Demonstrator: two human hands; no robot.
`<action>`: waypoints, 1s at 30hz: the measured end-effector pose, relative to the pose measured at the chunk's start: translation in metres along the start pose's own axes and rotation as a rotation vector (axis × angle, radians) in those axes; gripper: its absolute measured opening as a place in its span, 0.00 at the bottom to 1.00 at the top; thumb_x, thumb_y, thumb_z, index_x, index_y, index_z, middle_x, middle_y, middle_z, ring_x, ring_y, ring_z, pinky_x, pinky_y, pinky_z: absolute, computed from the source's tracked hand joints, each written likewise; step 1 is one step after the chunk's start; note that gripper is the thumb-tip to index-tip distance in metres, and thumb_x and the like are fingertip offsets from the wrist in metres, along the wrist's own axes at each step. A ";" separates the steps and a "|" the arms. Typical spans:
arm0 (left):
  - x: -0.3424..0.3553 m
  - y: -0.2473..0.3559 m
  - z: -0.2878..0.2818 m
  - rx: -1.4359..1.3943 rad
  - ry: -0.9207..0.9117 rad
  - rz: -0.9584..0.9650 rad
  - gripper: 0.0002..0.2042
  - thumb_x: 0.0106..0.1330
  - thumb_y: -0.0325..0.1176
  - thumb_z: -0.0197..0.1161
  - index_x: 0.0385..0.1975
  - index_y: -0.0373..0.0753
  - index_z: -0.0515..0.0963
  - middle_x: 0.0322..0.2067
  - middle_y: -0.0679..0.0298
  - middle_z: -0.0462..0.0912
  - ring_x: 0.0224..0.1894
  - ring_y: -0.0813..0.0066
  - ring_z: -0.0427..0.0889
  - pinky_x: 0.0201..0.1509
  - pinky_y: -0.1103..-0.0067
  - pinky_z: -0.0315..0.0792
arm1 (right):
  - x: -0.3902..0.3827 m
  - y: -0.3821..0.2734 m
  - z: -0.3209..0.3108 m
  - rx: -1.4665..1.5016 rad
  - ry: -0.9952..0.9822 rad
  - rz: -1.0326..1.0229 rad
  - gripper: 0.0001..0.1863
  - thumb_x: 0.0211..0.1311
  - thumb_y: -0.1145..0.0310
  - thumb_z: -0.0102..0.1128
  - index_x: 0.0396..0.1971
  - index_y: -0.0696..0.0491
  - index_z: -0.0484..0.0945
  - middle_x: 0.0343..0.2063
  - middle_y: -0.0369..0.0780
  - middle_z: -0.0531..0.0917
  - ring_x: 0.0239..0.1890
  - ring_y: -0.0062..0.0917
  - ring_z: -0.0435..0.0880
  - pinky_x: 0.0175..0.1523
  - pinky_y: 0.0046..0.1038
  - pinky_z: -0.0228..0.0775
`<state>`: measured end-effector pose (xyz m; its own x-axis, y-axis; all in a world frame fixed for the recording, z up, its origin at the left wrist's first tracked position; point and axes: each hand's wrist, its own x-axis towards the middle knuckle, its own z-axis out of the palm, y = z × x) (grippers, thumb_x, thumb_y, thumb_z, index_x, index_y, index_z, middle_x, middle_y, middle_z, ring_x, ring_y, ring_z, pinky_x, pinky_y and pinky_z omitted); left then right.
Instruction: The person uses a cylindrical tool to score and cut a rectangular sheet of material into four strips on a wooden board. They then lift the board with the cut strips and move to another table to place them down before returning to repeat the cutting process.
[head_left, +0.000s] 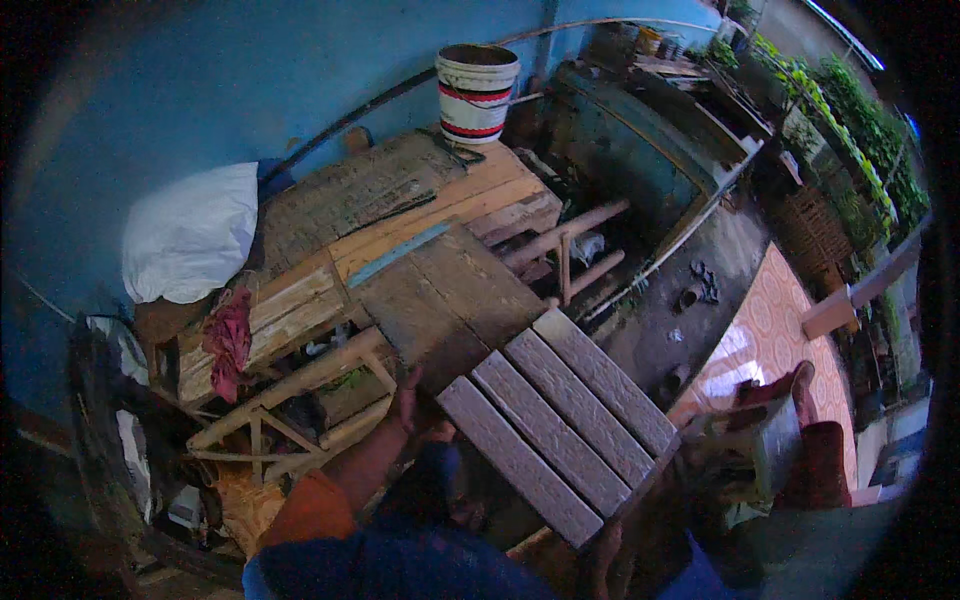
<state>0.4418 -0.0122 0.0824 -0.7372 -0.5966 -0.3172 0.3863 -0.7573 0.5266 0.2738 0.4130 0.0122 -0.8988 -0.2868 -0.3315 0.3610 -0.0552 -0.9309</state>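
Note:
A grey-brown slatted panel (560,425) with a rough wood-grain surface lies tilted across the lower middle, its far edge over or against a dark brown board (450,285). My left hand (407,400), below an orange sleeve, is at the board's near edge, close to the panel's left corner. Its fingers are too dim to tell whether it grips anything. At the panel's near right corner, my right hand (605,555) is closed on the underside or edge, mostly hidden by the panel and shadow.
Behind stands a wooden workbench (400,225) with a white bucket (475,95) with red and black bands. A white sack (190,235) and a red cloth (228,340) are at its left. Wooden frames (300,410) jut out in front. Patterned tiles (770,330) lie right, near a chair (755,440).

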 end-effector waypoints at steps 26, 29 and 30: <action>-0.062 -0.044 0.021 0.093 0.485 0.244 0.35 0.70 0.59 0.61 0.70 0.43 0.70 0.65 0.58 0.78 0.65 0.57 0.77 0.68 0.55 0.71 | 0.033 -0.008 -0.048 -0.043 -0.405 0.061 0.38 0.81 0.40 0.39 0.68 0.61 0.67 0.62 0.46 0.76 0.62 0.37 0.77 0.68 0.38 0.66; -0.056 -0.046 0.018 0.078 0.544 0.276 0.30 0.71 0.55 0.62 0.65 0.41 0.75 0.59 0.60 0.83 0.58 0.57 0.82 0.66 0.59 0.73 | 0.030 -0.012 -0.038 0.183 -0.304 0.204 0.32 0.81 0.42 0.42 0.61 0.58 0.73 0.53 0.43 0.81 0.55 0.35 0.80 0.63 0.37 0.70; -0.054 -0.045 0.017 0.057 0.574 0.280 0.30 0.71 0.55 0.62 0.65 0.41 0.75 0.59 0.60 0.83 0.58 0.57 0.81 0.66 0.59 0.73 | 0.033 -0.009 -0.039 0.222 -0.335 0.250 0.29 0.80 0.43 0.43 0.56 0.56 0.74 0.49 0.41 0.82 0.51 0.33 0.81 0.59 0.36 0.72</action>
<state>0.4547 0.0583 0.0890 -0.1920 -0.8291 -0.5250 0.4797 -0.5460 0.6869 0.2313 0.4416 0.0035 -0.6613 -0.6080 -0.4394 0.6332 -0.1383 -0.7616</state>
